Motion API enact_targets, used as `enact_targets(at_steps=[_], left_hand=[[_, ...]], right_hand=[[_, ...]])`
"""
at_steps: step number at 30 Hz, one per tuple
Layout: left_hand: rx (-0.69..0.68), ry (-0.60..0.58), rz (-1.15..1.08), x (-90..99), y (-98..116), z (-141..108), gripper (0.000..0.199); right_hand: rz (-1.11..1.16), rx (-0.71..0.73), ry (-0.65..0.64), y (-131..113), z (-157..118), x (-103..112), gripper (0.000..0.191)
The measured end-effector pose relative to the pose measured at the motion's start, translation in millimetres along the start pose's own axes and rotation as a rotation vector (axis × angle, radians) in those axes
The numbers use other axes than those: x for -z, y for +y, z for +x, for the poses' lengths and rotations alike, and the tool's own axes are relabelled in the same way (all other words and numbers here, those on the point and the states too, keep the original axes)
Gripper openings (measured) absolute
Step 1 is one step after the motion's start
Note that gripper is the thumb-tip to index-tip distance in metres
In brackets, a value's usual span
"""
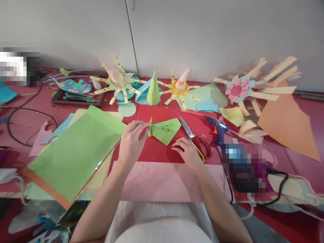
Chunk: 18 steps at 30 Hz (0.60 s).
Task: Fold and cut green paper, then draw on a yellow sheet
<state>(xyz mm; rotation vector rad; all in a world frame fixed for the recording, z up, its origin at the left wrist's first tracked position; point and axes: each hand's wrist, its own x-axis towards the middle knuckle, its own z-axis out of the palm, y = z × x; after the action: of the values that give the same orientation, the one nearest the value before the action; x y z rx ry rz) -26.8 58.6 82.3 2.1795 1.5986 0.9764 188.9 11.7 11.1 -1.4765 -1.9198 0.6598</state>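
Observation:
A small piece of green paper [165, 131], creased and partly folded, lies on the red work surface in front of me. My left hand [133, 138] pinches its left end, where a narrow pointed flap stands up. A thin pale blue streak runs along its upper part; I cannot make out what it is. My right hand [186, 150] rests just below and right of the paper, fingers loosely curled and apart, with nothing visible in them. Beside that hand lie scissors [199, 143] with red and yellow handles, blades pointing up and left.
Green sheets in a clear sleeve [78, 152] lie left. A blue glue gun [219, 130] is right of the scissors. Along the back stand a green paper cone [153, 91] and paper-strip crafts [118, 81]. An orange sheet [288, 125] lies far right, near cables.

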Motion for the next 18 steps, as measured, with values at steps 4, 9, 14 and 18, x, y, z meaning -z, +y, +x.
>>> enact_targets(at_steps=[4,9,14,18], left_hand=[[0.022,0.007,-0.019,2.6,-8,-4,0.021],[0.059,0.008,-0.030,3.5,-10,-6,0.021],[0.087,0.019,-0.066,1.8,-10,-6,0.021],[0.106,0.066,-0.099,-10.2,-19,-7,0.021]], right_hand=[[-0.033,0.034,-0.001,3,-1,-3,0.012],[-0.115,0.073,-0.022,2,1,-2,0.014],[-0.127,0.054,-0.049,-3,3,1,0.014],[-0.094,0.051,-0.055,-3,5,6,0.013]])
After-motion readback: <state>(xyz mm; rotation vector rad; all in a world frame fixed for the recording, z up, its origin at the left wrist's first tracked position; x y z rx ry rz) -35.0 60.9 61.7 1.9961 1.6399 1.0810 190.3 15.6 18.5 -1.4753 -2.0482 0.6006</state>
